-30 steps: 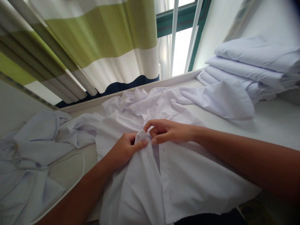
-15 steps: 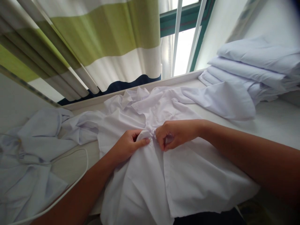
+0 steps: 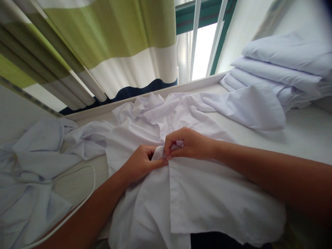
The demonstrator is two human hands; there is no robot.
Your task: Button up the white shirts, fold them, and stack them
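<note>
Left hand [image 3: 141, 164] and right hand [image 3: 186, 143] meeting at centre of white shirt [image 3: 207, 193], which is lying spread on white table [image 3: 298, 135], near edge hanging toward viewer. Both hands pinching shirt's front edges together, fingertips touching. Stack of folded white garments [image 3: 282, 72] sitting far right. Crumpled white cloth [image 3: 33, 162] lying left, white cord [image 3: 77, 204] looping beside it. Striped curtain [image 3: 103, 45] hanging far left.

Both forearms bare to the frame edge; left hand [image 3: 140, 164] and right hand [image 3: 190, 143] ungloved, ringless
</note>
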